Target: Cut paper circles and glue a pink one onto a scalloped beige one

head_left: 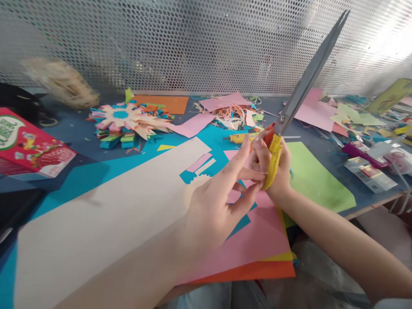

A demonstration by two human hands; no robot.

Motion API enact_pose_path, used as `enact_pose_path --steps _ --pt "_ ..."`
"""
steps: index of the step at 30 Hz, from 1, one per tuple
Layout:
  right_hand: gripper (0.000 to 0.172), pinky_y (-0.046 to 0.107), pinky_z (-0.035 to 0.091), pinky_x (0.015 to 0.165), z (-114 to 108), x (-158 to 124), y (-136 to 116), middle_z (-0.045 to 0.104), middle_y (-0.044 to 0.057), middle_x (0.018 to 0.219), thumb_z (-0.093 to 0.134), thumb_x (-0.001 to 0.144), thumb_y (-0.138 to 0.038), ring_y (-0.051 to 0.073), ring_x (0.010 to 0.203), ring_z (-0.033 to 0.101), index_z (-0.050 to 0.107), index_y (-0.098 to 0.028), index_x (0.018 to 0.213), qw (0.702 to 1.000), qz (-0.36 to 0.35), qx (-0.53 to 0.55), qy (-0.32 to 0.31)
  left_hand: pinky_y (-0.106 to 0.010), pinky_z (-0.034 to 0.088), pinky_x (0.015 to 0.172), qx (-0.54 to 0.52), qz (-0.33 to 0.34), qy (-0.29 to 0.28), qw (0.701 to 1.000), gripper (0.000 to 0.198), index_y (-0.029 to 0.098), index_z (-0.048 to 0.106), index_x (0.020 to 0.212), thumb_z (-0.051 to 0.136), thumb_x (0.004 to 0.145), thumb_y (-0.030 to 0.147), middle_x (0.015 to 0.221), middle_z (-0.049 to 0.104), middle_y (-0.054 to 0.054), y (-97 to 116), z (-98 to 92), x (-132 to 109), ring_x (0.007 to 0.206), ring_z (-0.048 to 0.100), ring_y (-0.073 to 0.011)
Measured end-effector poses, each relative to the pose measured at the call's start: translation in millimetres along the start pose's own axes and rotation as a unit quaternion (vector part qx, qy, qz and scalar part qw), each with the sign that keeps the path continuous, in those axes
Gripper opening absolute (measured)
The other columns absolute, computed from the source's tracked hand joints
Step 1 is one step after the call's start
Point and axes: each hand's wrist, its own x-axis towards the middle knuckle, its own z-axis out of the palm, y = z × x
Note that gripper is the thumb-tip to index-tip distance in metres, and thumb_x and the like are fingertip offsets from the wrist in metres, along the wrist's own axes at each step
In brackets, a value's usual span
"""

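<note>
My right hand (277, 165) grips a pair of scissors (304, 92) with orange and yellow handles. Their long metal blades are together and point up to the right. My left hand (222, 193) reaches in beside the yellow handle, index finger stretched out. Its thumb and another fingertip come together there in a pinch; anything between them is hidden. Under both hands lie a white sheet (106, 206), a pink sheet (257, 240) and a blue sheet (83, 174). A scalloped cream paper piece (193, 189) and narrow strips are partly covered by my left hand.
A layered paper flower (120, 118) stands at the back left, near a red box (34, 146). Paper scraps (233, 116) are heaped by the perforated metal panel (180, 47). A yellow cutter (240, 138), green paper (317, 176) and a purple stapler (365, 153) lie around the right side.
</note>
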Motion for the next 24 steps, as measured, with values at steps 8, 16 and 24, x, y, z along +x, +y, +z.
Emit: enact_pose_path --steps 8,16,24 --pt "0.035 0.025 0.031 0.044 0.8 -1.9 4.3 0.041 -0.006 0.063 0.063 0.084 -0.053 0.009 0.048 0.035 0.045 -0.024 0.077 1.0 -0.019 -0.011 -0.004 -0.025 0.06 0.067 -0.031 -0.012 0.001 0.999 0.058 0.03 0.05 0.137 0.061 0.082 0.013 0.086 0.074 -0.001 0.9 1.4 0.1 0.074 0.07 -0.0148" --pt "0.031 0.026 0.033 0.045 -2.5 -3.9 6.8 0.045 -0.004 0.071 0.059 0.087 -0.052 0.01 0.052 0.039 0.046 -0.025 0.08 0.997 -0.041 -0.061 -0.016 -0.022 0.059 0.064 -0.055 -0.067 -0.062 0.994 0.064 0.031 0.045 0.141 0.06 0.081 0.014 0.084 0.072 0.002 4.0 -6.6 6.8 0.063 0.067 -0.01" --pt "0.031 0.025 0.03 0.043 0.3 -5.1 6.9 0.042 -0.007 0.071 0.061 0.087 -0.049 0.007 0.046 0.03 0.043 -0.025 0.078 0.998 -0.051 -0.011 -0.025 -0.024 0.059 0.072 -0.015 -0.028 -0.049 0.998 0.065 0.029 0.045 0.141 0.057 0.079 0.011 0.082 0.071 0.002 4.0 -4.5 5.1 0.072 0.068 -0.012"
